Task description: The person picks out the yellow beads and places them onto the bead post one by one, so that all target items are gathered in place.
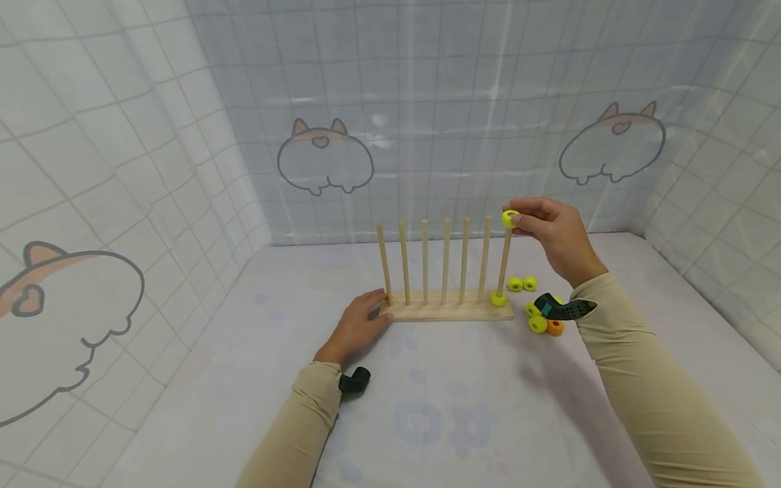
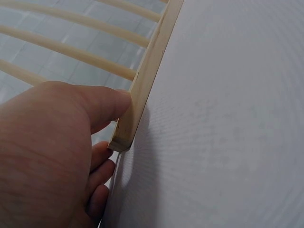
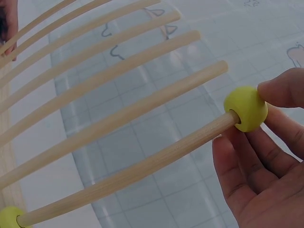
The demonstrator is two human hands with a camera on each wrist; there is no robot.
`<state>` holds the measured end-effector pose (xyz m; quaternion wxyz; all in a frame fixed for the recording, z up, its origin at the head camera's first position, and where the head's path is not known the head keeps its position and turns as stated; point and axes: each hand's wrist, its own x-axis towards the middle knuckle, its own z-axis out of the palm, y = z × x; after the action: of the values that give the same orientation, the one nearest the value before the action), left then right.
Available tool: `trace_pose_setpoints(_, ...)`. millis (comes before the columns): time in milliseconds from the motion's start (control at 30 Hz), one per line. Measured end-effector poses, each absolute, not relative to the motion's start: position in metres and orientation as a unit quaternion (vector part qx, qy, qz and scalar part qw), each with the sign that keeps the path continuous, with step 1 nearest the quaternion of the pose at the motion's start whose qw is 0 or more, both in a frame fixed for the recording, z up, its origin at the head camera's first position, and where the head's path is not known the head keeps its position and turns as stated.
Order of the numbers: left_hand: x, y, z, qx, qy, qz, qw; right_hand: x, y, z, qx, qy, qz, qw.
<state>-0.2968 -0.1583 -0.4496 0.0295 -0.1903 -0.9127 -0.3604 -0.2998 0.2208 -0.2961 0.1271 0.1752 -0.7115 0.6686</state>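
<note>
A wooden rack (image 1: 451,313) with several upright pegs stands on the table. My right hand (image 1: 554,230) pinches a yellow bead (image 3: 245,109) between thumb and fingers at the top of the rightmost peg (image 3: 133,168). In the right wrist view the peg's tip meets the bead's hole. Another yellow bead (image 1: 498,299) sits at the foot of that same peg. At the rack's left end, my left hand (image 1: 356,327) grips the base, its thumb on the front edge (image 2: 137,95) and fingers behind.
Right of the rack lie two yellow beads (image 1: 522,284) side by side. Closer in, more yellow beads (image 1: 537,324) and an orange bead (image 1: 555,327) lie together, partly hidden by the right wrist's black band (image 1: 564,308). A tiled-pattern wall covering (image 1: 439,169) rises behind the table.
</note>
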Motion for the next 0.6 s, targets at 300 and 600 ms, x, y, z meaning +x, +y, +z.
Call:
trace_pose_setpoints(300,-0.298,-0.158,-0.45,-0.187,-0.915,-0.356,0.028,-0.3,0.224,-0.298,0.181,-0.722,0.653,0.138)
trace_pose_setpoints(600,-0.297,-0.157,-0.449,-0.188,-0.915,-0.357,0.026,-0.294,0.233,-0.306,0.162,-0.703,0.679,0.134)
